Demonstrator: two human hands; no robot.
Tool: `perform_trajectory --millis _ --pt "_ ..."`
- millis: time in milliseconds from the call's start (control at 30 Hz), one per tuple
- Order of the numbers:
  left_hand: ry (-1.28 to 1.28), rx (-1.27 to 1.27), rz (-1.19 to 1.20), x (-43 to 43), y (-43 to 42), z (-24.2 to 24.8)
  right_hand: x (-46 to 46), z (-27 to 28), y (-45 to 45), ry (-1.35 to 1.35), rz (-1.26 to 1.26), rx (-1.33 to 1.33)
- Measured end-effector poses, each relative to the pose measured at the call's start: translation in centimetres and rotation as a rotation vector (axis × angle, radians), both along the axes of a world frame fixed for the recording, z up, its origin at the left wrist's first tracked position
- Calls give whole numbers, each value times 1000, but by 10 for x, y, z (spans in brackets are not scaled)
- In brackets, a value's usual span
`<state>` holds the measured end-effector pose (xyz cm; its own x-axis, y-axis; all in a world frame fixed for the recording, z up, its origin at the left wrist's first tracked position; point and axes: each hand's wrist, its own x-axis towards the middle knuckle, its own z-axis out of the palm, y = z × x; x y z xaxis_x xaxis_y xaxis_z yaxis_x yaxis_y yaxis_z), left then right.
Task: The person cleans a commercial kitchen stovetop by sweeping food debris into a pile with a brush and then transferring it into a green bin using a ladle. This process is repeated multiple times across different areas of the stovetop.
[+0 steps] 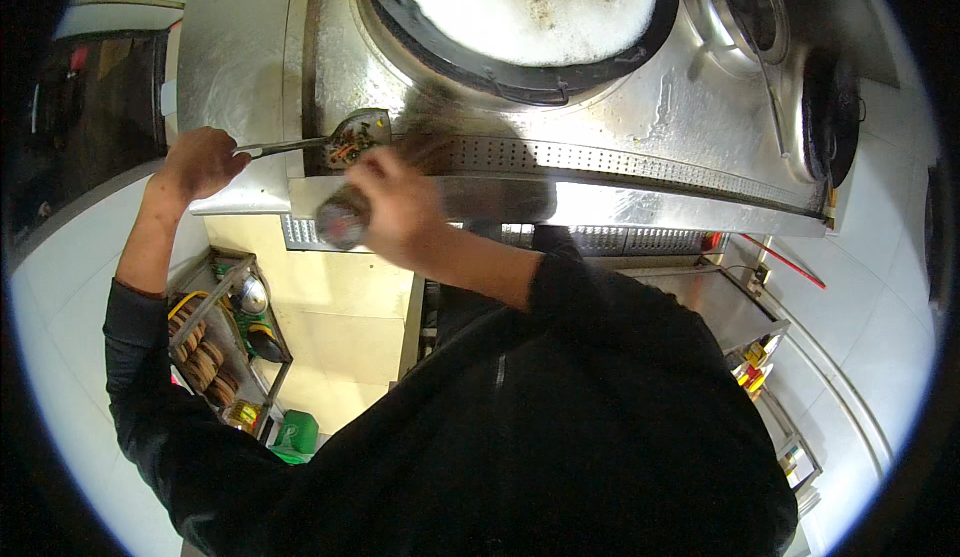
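Observation:
My left hand (201, 163) grips the handle of a metal spatula (289, 146) at the left end of the steel stove. The spatula's broad head carries chopped food bits (349, 144), green, orange and dark. Close by, my right hand (401, 208), blurred, holds a brush (427, 129) with its dark, smeared end pointing up and away; whether it is a brush cannot be told for sure. Below that hand is a dark, rounded object (343, 217), perhaps a jar or bottle, also blurred. Beyond both hands, a large black wok (517, 80) holds white, frothy liquid (529, 9).
A perforated steel strip (600, 155) runs along the stove's front. At right stand a round metal pot (750, 9) with a long-handled utensil (772, 103) and a dark pan (829, 118). A rack (274, 392) is at lower left, and a steel shelf (701, 302) at right.

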<state>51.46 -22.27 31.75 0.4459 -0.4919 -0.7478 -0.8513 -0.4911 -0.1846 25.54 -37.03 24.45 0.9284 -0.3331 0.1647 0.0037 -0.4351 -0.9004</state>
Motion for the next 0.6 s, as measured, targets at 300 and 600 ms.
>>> perform_trajectory --millis 300,600 --pt "52 -111 116 12 37 -26 -74 37 -97 -40 -37 -38" --pt "-36 -154 109 0 39 -6 -137 20 -147 388 -173 -242"
